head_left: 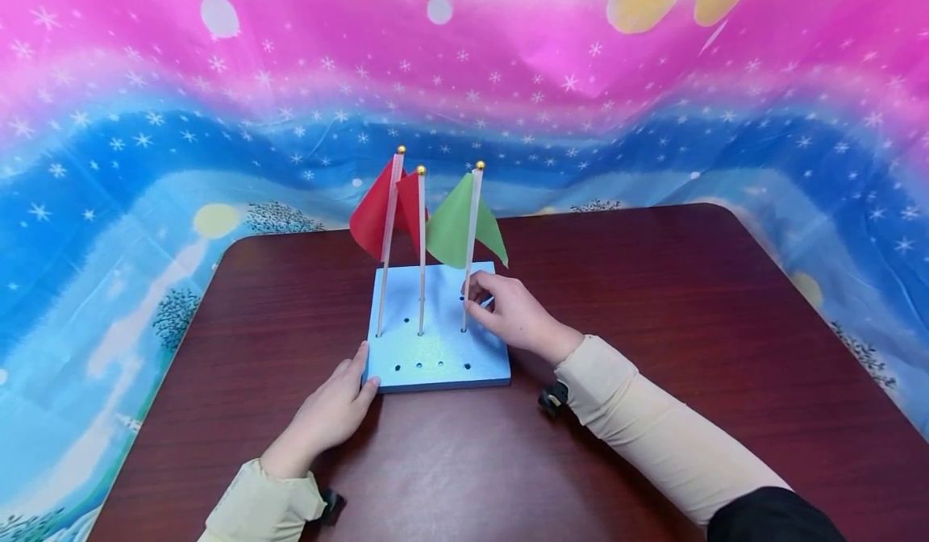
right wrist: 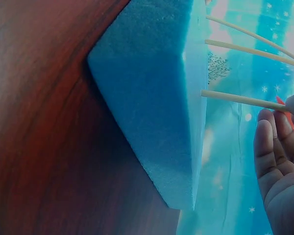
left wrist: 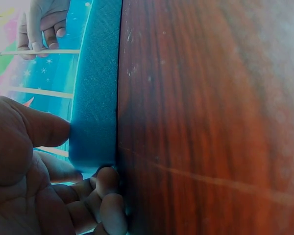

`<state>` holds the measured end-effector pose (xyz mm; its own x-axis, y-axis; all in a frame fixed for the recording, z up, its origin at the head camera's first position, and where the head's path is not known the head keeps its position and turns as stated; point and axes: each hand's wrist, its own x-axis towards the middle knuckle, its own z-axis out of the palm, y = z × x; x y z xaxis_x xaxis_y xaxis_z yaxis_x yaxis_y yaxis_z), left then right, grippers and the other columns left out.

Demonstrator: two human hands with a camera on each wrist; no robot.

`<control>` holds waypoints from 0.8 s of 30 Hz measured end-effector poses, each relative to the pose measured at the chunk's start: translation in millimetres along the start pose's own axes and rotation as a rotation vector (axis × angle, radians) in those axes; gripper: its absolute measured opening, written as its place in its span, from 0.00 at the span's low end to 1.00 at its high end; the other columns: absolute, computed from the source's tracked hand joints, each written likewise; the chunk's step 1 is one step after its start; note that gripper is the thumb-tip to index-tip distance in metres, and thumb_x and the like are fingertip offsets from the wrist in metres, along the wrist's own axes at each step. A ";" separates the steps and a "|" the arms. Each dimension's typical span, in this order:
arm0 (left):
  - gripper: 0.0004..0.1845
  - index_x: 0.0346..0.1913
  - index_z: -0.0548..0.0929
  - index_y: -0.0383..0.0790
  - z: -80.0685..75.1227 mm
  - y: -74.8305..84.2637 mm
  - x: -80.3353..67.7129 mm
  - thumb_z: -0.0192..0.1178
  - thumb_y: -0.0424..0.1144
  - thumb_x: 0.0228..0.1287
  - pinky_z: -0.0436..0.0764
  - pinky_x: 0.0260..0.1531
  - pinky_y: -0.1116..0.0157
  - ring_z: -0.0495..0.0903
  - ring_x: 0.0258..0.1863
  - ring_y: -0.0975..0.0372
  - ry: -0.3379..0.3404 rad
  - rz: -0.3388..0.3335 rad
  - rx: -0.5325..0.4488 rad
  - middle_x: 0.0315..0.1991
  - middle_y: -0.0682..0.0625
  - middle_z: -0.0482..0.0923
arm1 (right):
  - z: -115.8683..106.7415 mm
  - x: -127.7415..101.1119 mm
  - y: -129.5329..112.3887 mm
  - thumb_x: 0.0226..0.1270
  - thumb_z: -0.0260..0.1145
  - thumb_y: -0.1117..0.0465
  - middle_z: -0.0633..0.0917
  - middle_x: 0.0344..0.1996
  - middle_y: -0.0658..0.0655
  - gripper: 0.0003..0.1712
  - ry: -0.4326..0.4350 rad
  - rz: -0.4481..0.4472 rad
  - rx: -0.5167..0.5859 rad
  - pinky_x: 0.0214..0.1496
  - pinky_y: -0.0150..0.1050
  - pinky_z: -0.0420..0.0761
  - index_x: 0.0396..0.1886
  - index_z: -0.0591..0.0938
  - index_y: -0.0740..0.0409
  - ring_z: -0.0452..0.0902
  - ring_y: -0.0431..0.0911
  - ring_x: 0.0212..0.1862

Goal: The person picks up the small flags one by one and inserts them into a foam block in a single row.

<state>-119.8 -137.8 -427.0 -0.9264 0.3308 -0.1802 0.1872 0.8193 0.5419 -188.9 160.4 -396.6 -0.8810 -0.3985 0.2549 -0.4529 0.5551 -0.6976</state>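
Observation:
A blue foam board (head_left: 435, 352) with several small holes lies on the table, three flag sticks standing in it. My right hand (head_left: 518, 312) pinches the lower stick of the green flag (head_left: 452, 227) between thumb and fingers; the stick's foot is in a hole. In the right wrist view, the fingertips (right wrist: 265, 128) meet that stick (right wrist: 240, 99) above the board. My left hand (head_left: 335, 401) holds the board's front left corner, thumb at the front and fingers along the side. Left of the green flag stand two red flags (head_left: 373, 215) (head_left: 410, 203), leaning slightly, with gold beads on top.
The dark reddish-brown wooden table (head_left: 639, 284) extends around the board. A pink and blue patterned cloth (head_left: 508, 106) hangs behind the table and along its sides. Small black devices (head_left: 554, 397) are worn at both wrists.

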 end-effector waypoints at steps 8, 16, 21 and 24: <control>0.35 0.80 0.52 0.24 -0.7 0.3 -0.7 0.50 0.38 0.81 0.72 0.62 0.41 0.69 0.69 0.41 0.003 0.005 0.005 0.72 0.26 0.64 | -4.2 -3.5 1.4 0.70 0.68 0.66 0.84 0.36 0.50 0.06 -0.020 0.046 -0.008 0.44 0.41 0.84 0.43 0.81 0.58 0.82 0.42 0.40; 0.35 0.79 0.52 0.24 -1.3 3.0 -1.1 0.50 0.39 0.81 0.72 0.62 0.41 0.69 0.69 0.40 0.007 -0.002 0.003 0.72 0.26 0.64 | -16.3 -15.9 11.0 0.70 0.66 0.67 0.83 0.36 0.52 0.10 -0.024 0.066 -0.021 0.44 0.41 0.82 0.48 0.81 0.65 0.80 0.44 0.39; 0.35 0.80 0.52 0.24 -0.9 3.9 -1.8 0.50 0.39 0.81 0.73 0.61 0.41 0.71 0.68 0.41 0.006 -0.015 0.008 0.71 0.26 0.65 | -22.0 -23.1 16.0 0.71 0.65 0.67 0.83 0.36 0.52 0.11 -0.039 0.082 -0.022 0.45 0.42 0.82 0.49 0.81 0.66 0.80 0.44 0.39; 0.35 0.80 0.52 0.24 -0.5 4.2 -2.0 0.50 0.39 0.81 0.71 0.62 0.40 0.68 0.70 0.40 0.005 -0.013 0.002 0.72 0.25 0.64 | -24.1 -26.4 18.7 0.70 0.65 0.67 0.84 0.35 0.52 0.10 -0.043 0.080 -0.033 0.46 0.44 0.83 0.49 0.81 0.66 0.80 0.44 0.39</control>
<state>-117.3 -135.2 -424.0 -0.9304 0.3177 -0.1830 0.1759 0.8247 0.5376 -177.4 198.9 -400.3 -0.9083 -0.3823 0.1697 -0.3861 0.6101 -0.6919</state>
